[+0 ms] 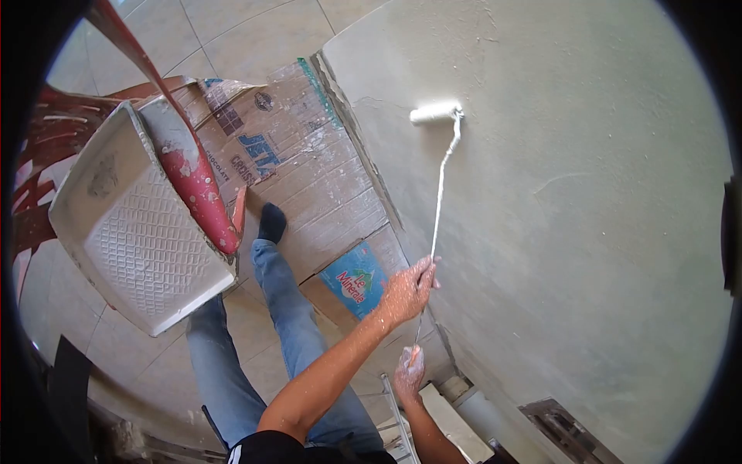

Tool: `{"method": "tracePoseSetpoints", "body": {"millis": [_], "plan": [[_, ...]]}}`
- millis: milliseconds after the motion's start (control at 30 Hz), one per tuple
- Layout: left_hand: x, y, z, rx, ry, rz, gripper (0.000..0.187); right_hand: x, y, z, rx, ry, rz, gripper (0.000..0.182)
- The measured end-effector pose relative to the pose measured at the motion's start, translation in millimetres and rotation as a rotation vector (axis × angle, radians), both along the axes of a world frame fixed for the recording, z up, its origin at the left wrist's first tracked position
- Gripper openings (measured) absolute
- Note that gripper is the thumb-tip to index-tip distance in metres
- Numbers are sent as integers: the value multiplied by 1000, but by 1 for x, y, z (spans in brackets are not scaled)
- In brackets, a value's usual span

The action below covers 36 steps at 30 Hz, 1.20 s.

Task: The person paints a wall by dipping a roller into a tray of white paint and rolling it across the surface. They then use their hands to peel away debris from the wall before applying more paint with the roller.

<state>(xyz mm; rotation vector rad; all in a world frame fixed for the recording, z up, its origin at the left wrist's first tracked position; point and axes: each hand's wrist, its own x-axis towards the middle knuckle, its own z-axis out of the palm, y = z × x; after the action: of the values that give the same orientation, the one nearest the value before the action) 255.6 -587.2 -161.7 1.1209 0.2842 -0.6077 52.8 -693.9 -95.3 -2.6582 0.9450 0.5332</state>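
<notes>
A paint roller with a white sleeve (pixel 435 114) lies against the grey-green wall (pixel 587 185), its long rod (pixel 440 193) coated in white paint. My left hand (pixel 410 291) is closed around the rod, partway down. Lower, my right hand (pixel 409 373) grips the orange handle at the rod's end, of which only a little shows. White specks cover both hands. To the left, a paint tray (pixel 158 240) with a ridged floor sits tilted on a red plastic chair (pixel 202 197), holding whitish residue.
Flattened cardboard (pixel 325 185), splashed with white, covers the floor tiles (pixel 247 31) along the wall's base. A blue printed panel (pixel 354 280) is nearby. A metal frame (pixel 398 417) stands beside my right arm. An opening box (pixel 568 425) is recessed in the lower wall.
</notes>
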Motion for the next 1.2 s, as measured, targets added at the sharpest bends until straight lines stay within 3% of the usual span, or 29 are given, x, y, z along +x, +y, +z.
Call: {"method": "tracePoseSetpoints", "body": {"millis": [100, 267, 367, 467, 567, 800, 933, 1067, 1133, 1200], "plan": [[13, 9, -6, 47, 0, 21, 27, 8, 12, -4, 52, -82, 5, 28], [113, 67, -51, 165, -135, 187, 30, 132, 58, -63, 135, -98, 126, 28], [139, 79, -57, 152, -126, 194, 33, 158, 72, -80, 306, -163, 7, 30], [130, 72, -49, 124, -103, 263, 33, 152, 74, -65, 292, -108, -38, 30], [86, 52, -44, 118, -75, 211, 32, 107, 53, -49, 178, -96, 92, 30], [-8, -4, -1, 3, 107, -26, 31, -11, 5, 6, 38, 36, -86, 28], [4, 4, -6, 33, 24, 42, 30, 14, 15, 16, 35, 45, -6, 27], [73, 36, -35, 119, -56, 158, 32, 78, 35, -25, 123, -84, -7, 29], [68, 33, -31, 96, -50, 102, 31, 77, 32, -33, 196, -130, -82, 30], [47, 21, -20, 102, -32, 26, 32, 49, 21, -16, 83, -95, -27, 29]]}}
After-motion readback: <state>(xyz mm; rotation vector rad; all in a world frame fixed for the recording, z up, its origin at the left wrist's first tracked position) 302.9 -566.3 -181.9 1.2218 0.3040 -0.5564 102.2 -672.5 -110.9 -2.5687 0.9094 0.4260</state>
